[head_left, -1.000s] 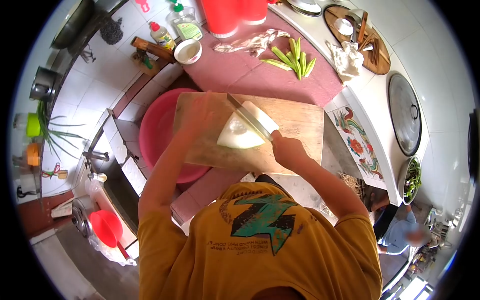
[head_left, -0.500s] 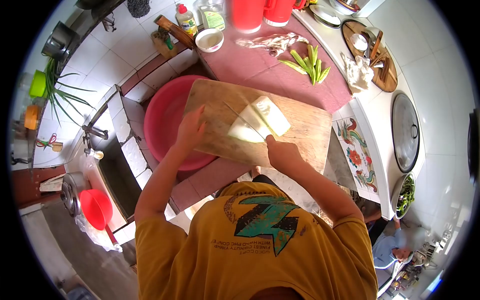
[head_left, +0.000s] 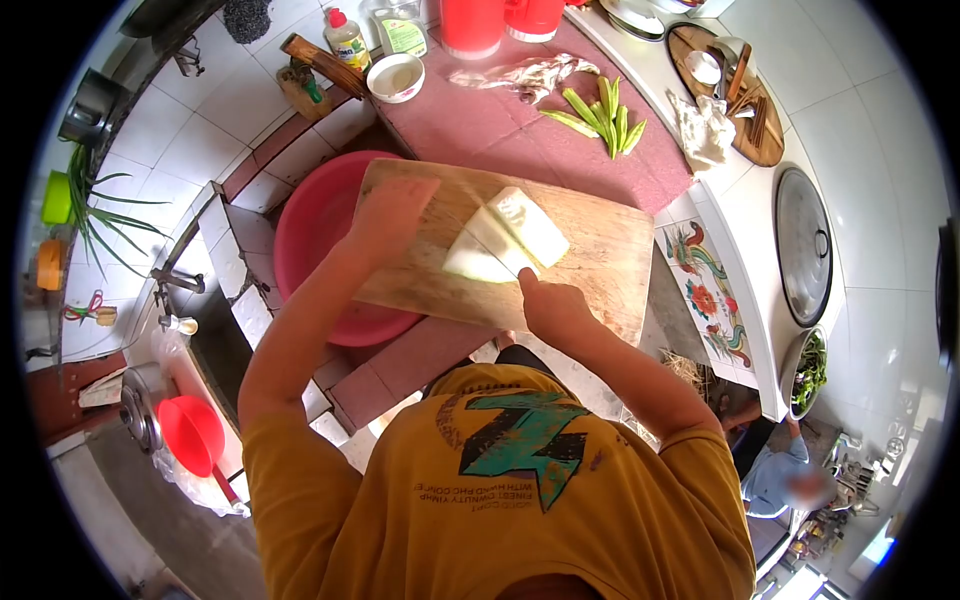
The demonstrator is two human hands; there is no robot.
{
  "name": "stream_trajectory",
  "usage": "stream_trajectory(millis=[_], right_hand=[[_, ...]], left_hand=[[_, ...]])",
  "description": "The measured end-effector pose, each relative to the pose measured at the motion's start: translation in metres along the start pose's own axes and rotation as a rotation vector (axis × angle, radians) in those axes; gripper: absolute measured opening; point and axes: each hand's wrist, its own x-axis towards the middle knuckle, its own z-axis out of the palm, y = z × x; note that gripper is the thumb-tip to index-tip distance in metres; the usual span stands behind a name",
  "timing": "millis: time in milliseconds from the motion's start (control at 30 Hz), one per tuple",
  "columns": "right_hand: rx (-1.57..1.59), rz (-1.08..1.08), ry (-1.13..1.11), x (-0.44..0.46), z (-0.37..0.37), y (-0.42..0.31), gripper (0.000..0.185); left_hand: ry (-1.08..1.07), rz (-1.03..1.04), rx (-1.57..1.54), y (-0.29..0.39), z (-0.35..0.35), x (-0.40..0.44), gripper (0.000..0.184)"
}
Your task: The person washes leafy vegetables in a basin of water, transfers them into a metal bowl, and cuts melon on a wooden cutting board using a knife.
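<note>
A wooden cutting board (head_left: 610,265) carries a large piece of pale, white-fleshed melon or gourd (head_left: 532,228), with another pale piece (head_left: 482,252) against its left side. My right hand (head_left: 557,308) is closed around a knife's handle at the near end of these pieces. The thin knife blade (head_left: 492,247) slants away to the upper left across the pale flesh. Above the board's left part is my left hand (head_left: 398,215), close to the far end of the blade. Its fingers are smeared, and whether they touch the blade is unclear.
Under the board's left side stands a pink basin (head_left: 300,240). Green okra-like pods (head_left: 605,118), a crumpled cloth (head_left: 525,76) and a white bowl (head_left: 396,78) lie beyond on the pink counter. Another person (head_left: 780,475) is at the lower right.
My left hand has moved farther over the board, up and right toward the blade's far end. The right hand keeps the knife at the pale pieces. The whole view has shifted slightly.
</note>
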Motion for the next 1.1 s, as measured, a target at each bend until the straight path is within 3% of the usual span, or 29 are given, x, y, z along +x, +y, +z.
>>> stream_trajectory(millis=[167, 267, 733, 1100], right_hand=[[0.015, 0.004, 0.006, 0.002, 0.001, -0.001, 0.043], [0.011, 0.002, 0.002, 0.001, -0.001, -0.004, 0.043], [0.012, 0.026, -0.052, 0.022, -0.003, -0.004, 0.018], [0.019, 0.024, -0.123, 0.041, 0.021, 0.007, 0.021]], left_hand=[[-0.186, 0.187, 0.255, 0.005, 0.008, 0.024, 0.013], [-0.212, 0.304, 0.315, 0.010, 0.004, 0.034, 0.005], [-0.328, 0.336, 0.287, -0.018, 0.049, 0.049, 0.011], [-0.321, 0.436, 0.334, -0.027, 0.067, 0.045, 0.008]])
